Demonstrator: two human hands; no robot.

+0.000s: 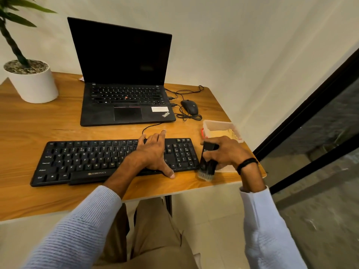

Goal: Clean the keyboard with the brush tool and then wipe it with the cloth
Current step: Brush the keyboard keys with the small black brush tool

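Note:
A black Zebronics keyboard lies across the front of the wooden table. My left hand rests flat on its right half, fingers spread, thumb over the front edge. My right hand grips a black brush tool just off the keyboard's right end, bristles pointing down toward the table. A pale cloth lies under my right hand, mostly hidden.
An open black laptop stands behind the keyboard, with a wired mouse and cables to its right. A clear plastic box sits at the right edge. A potted plant stands at the back left. Table edge is close to my right wrist.

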